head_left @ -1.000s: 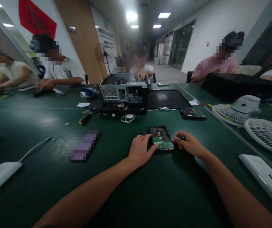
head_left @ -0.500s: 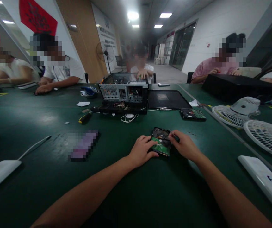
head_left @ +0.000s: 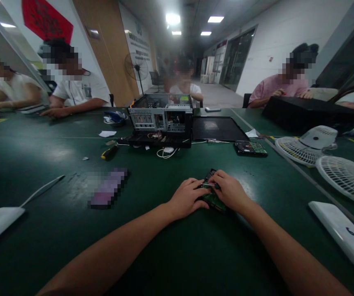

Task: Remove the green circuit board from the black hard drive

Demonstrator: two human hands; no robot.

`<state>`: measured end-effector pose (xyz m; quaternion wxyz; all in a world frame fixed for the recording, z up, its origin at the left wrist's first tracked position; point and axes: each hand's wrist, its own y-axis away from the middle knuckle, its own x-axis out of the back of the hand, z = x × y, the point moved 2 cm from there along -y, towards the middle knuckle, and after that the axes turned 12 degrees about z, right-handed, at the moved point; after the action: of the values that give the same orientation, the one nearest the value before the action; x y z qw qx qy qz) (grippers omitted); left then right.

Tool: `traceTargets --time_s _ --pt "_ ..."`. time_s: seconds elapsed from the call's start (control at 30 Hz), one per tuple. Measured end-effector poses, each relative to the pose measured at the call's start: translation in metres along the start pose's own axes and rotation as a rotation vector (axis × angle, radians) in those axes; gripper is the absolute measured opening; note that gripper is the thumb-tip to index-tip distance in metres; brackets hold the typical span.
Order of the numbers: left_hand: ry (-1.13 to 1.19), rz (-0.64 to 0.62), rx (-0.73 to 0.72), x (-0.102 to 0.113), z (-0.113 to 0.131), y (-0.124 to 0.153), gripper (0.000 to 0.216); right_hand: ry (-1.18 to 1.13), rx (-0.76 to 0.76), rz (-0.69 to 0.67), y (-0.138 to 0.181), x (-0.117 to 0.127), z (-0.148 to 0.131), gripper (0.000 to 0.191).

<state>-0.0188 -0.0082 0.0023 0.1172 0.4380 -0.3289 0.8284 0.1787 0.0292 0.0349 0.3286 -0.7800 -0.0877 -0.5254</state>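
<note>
Nearest, the green tabletop [head_left: 171, 255] shows between the forearms; its near edge is out of view. A white block [head_left: 345, 234] at right lies well apart from the right forearm. The left hand [head_left: 185, 199] is clamped on the left side of the hard drive [head_left: 214, 201], which lies board side up on the tabletop, turned askew. The right hand [head_left: 229, 191] is closed on the screwdriver [head_left: 217, 186], over the drive's right side. Change noted: over the last second the drive has been rotated, and the right hand has come in from beside it to above it, the shaft now lying across the board towards the left fingertips. In judgement, this brings the tool to the work but crowds the hands and hides much of the drive's edges; whether the tip touches a screw cannot be told. A purple slab [head_left: 109, 188] stands well apart at left, so both elbows appear to have side room. Forward, tabletop separates the drive from a second drive [head_left: 251, 149] and the opened computer case [head_left: 161, 119], the latter limiting reach straight ahead.
</note>
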Motion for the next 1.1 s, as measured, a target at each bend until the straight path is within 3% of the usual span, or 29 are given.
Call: traceTargets --time_s 0.27,0.43,0.6,0.7,0.83,0.9,1.0,1.1 --pt "0.005 -0.002 0.009 0.002 0.002 0.0 0.052 -0.207 0.004 0.094 0.002 0.005 0.006 0.014" --pt "0.015 -0.006 0.029 0.002 0.002 0.0 0.052 -0.234 -0.159 0.265 0.002 0.013 0.027 0.011" --pt "0.043 -0.032 0.068 0.006 0.005 -0.003 0.048 -0.347 -0.388 0.306 0.007 0.017 0.046 0.044" --pt "0.046 -0.033 0.08 0.007 0.007 -0.003 0.047 -0.379 -0.441 0.394 0.008 0.018 0.052 0.043" --pt "0.046 -0.012 0.092 0.008 0.006 -0.002 0.049 -0.244 -0.385 0.545 0.007 0.026 0.052 0.013" --pt "0.061 -0.001 0.094 0.008 0.006 -0.001 0.051 -0.206 -0.34 0.625 0.008 0.03 0.048 0.007" --pt "0.076 0.012 0.087 0.008 0.006 -0.001 0.053 -0.207 -0.296 0.719 0.009 0.034 0.044 0.014" --pt "0.077 0.026 0.087 0.008 0.006 -0.001 0.056 -0.257 -0.256 0.67 0.008 0.029 0.042 0.029"
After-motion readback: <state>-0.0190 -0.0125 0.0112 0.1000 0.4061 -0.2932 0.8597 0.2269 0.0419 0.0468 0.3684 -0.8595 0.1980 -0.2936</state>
